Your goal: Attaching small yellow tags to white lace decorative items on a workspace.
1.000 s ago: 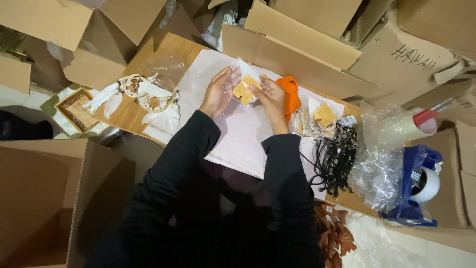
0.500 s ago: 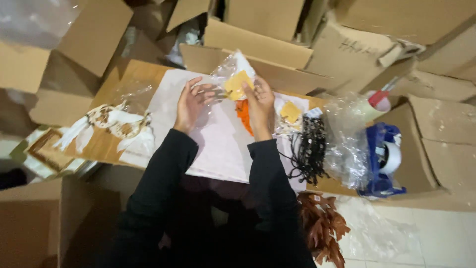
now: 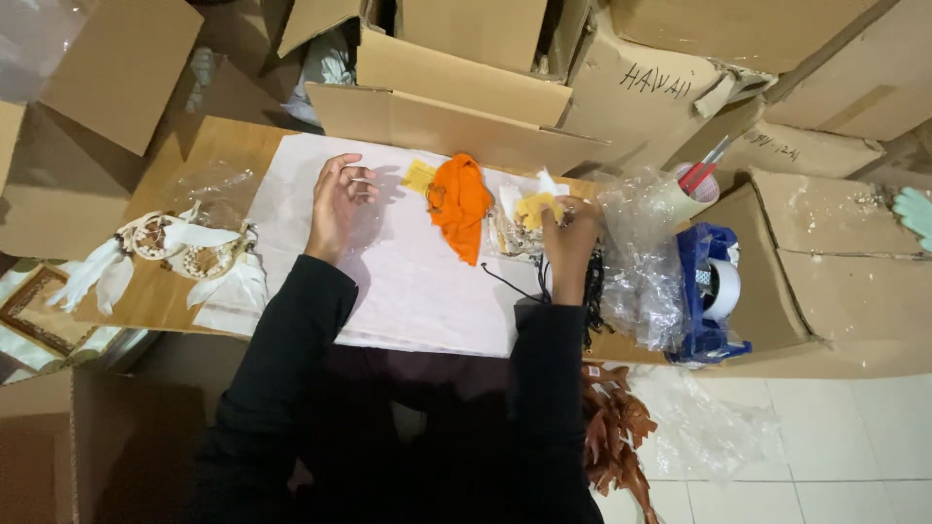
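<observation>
While the feathered white dreamcatchers (image 3: 180, 254) sit at the far left of the wooden board (image 3: 228, 146), one feather hangs near the board's edge — a nudge from the sleeve could drag the lot off. Left hand (image 3: 337, 206) rests on the white sheet (image 3: 408, 281), fingers loosely spread and part curled, holding nothing I can make out; a thin clear film may lie under it, can't tell. Right of it, a small yellow card (image 3: 419, 176) and an orange cloth piece (image 3: 460, 202) lie loose on the sheet, touching or nearly so — easy to sweep aside if either hand crosses. Right hand (image 3: 569, 233) has fingers pinched shut on a yellow tag piece (image 3: 537, 208) at the sheet's right edge, over a tangle of black cords (image 3: 592, 291). Risk: cords snag the fingers or the piece. Crinkled clear plastic bag (image 3: 641, 257) crowds the hand, blue tape dispenser (image 3: 714, 291) just beyond — a quick pull-back could knock the bag onto the pile.
</observation>
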